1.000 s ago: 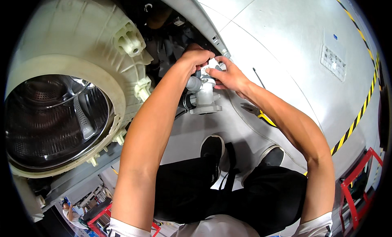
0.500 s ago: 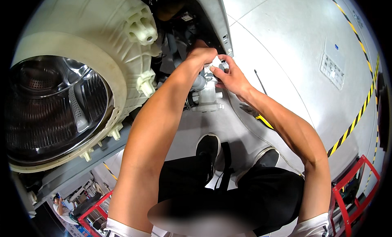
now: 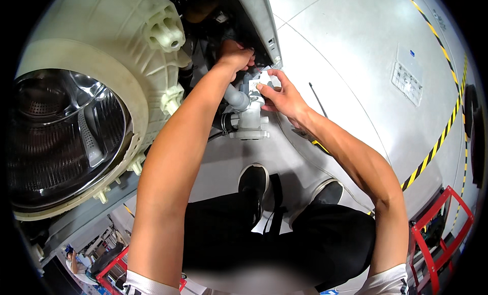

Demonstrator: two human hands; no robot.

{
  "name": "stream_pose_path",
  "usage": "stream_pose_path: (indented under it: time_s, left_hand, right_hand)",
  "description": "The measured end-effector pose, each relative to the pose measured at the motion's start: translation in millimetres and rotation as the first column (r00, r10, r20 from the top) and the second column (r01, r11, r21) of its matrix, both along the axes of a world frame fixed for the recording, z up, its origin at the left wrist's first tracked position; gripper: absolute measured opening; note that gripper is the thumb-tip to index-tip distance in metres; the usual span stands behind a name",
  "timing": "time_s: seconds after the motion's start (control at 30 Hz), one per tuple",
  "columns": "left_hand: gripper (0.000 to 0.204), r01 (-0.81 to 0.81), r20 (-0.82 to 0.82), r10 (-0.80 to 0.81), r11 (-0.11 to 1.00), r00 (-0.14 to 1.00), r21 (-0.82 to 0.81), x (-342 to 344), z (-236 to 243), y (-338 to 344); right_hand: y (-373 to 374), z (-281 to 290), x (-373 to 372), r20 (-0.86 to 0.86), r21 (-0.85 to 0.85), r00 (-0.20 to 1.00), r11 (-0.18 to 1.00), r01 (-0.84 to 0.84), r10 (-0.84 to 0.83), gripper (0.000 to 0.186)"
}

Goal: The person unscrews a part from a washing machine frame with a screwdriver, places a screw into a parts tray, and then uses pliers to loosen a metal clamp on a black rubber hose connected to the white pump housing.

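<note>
Below the grey panel (image 3: pixel 259 20), the right hand (image 3: pixel 285 94) grasps the white housing (image 3: pixel 250 119). Left of the panel, the left hand (image 3: pixel 236 56) is curled; holding something, I cannot tell. Right of it, floor (image 3: pixel 345 56) spreads widely.

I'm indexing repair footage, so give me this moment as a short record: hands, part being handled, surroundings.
left hand: fingers curled, near the metal frame; contents unclear
right hand: thumb and fingers in a grip on the white part
beside white part: grey pipe
person's left: pale tub around a metal drum
floor: yellow-handled pliers, partly hidden; thin dark rod
</note>
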State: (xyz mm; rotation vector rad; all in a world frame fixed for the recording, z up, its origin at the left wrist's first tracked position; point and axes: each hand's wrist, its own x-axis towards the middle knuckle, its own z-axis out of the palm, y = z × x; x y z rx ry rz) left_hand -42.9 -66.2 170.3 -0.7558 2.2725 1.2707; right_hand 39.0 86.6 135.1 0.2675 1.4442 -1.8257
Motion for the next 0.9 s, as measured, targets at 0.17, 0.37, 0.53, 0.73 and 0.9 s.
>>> stream_pose_path:
  time_s: [0.17, 0.37, 0.53, 0.73, 0.9]
  left_hand:
    - [0.012, -0.001, 0.069, -0.004, 0.997, 0.998, 0.077, -5.0, -2.7, -5.6]
    - [0.012, -0.041, 0.064, 0.036, 0.996, 0.997, 0.083, -5.4, -8.5, -6.8]
    - [0.018, 0.087, 0.135, -0.086, 0.996, 0.987, -0.001, -6.3, -12.7, -5.8]
    - [0.027, 0.308, 0.291, -0.254, 0.939, 0.922, -0.156, -6.8, -12.4, -4.8]
    - [0.03, 0.217, 0.246, -0.206, 0.976, 0.947, -0.017, -3.5, -1.4, -12.6]
  right_hand:
    - [-1.8, 6.8, -2.9, 0.005, 0.009, 1.0, 1.0, -0.003, 0.003, 0.055]
    - [-1.6, 5.3, -3.4, 0.037, 0.02, 0.999, 0.999, 0.034, -0.035, 0.063]
    - [1.4, -1.5, -8.4, 0.153, -0.068, 0.988, 0.997, 0.026, -0.016, 0.075]
    - [0.5, 8.9, -1.5, 0.062, -0.017, 0.996, 0.998, 0.065, -0.064, 0.082]
    - [-6.6, 12.4, -3.7, -0.051, 0.06, 0.997, 0.997, 0.055, -0.052, 0.078]
